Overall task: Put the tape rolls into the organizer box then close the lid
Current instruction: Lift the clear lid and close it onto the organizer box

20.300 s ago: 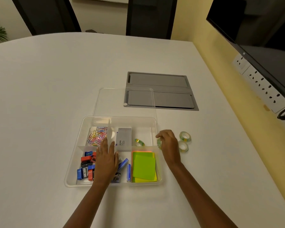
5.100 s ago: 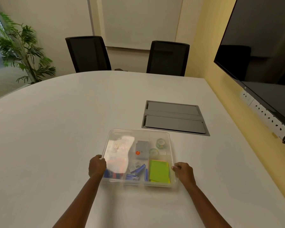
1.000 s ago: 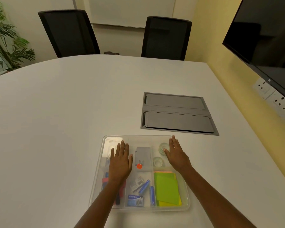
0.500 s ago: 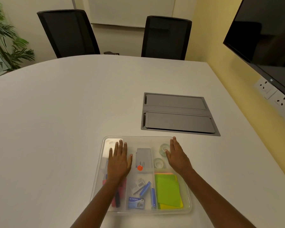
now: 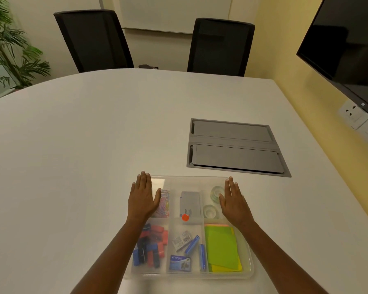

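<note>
White surface (image 5: 72,145) under the clear organizer box (image 5: 250,270), lid (image 5: 189,181) on. Left hand (image 5: 142,200) lies flat, fingers spread, on its far-left corner — tape rolls (image 5: 212,201) inside, just left of the right hand (image 5: 234,203), also flat and spread.

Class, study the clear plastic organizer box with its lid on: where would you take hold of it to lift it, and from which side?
Grip the clear plastic organizer box by its two short side walls, left hand from the left, right hand from the right. It is wide, shallow and flat on the white table, and both hands now lie flat on its transparent lid, so side walls probably offer the steadiest level hold.
</note>
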Demonstrator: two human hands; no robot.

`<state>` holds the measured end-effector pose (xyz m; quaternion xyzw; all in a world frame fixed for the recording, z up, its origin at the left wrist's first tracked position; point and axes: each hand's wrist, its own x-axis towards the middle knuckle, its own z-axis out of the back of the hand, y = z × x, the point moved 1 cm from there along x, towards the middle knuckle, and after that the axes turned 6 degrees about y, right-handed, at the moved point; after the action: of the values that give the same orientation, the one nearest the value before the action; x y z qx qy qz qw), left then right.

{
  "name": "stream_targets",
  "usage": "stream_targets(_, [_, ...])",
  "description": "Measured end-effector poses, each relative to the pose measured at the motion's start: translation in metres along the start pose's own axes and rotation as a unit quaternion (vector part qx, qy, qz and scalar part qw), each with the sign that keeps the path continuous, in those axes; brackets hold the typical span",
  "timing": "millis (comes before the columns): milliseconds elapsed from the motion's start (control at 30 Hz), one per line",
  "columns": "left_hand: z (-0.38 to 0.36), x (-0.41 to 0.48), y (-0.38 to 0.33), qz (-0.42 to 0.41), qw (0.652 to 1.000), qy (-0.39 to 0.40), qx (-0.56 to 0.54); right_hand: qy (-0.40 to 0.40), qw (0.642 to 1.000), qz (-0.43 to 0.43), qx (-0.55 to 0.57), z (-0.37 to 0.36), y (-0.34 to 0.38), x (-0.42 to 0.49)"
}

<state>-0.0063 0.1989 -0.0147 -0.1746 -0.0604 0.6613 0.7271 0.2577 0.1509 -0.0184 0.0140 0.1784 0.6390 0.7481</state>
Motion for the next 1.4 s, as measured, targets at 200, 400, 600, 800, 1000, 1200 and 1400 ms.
stream_targets(200, [0.001, 0.002, 0.001, -0.004, 1.000, 0.006, -0.003, -0.003, 1.000, 0.001, 0.010, -0.002, -0.001, 0.000])
stream_targets(400, [0.004, 0.007, 0.000, -0.013, 1.000, 0.002, 0.019, -0.004, 1.000, 0.002, 0.025, 0.000, -0.001, 0.000])
stream_targets(600, [0.013, 0.013, -0.003, -0.019, 0.996, 0.009, 0.086, -0.018, 0.997, -0.036, -0.068, 0.005, 0.018, 0.003])
stream_targets(800, [0.002, 0.014, -0.001, -0.026, 0.991, 0.034, 0.130, 0.034, 0.994, 0.074, -0.065, -0.005, 0.071, 0.012])
stream_targets(1000, [0.002, 0.015, -0.002, -0.019, 0.991, 0.039, 0.125, 0.044, 0.996, 0.045, -0.060, -0.005, 0.080, 0.019])
stream_targets(1200, [0.003, 0.010, -0.002, -0.021, 0.995, 0.025, 0.095, 0.060, 0.995, 0.056, -0.051, -0.001, 0.072, 0.019])
stream_targets(1400, [-0.002, -0.014, 0.008, -0.025, 0.998, 0.032, 0.047, 0.032, 0.995, 0.033, -0.086, -0.004, 0.037, -0.013])
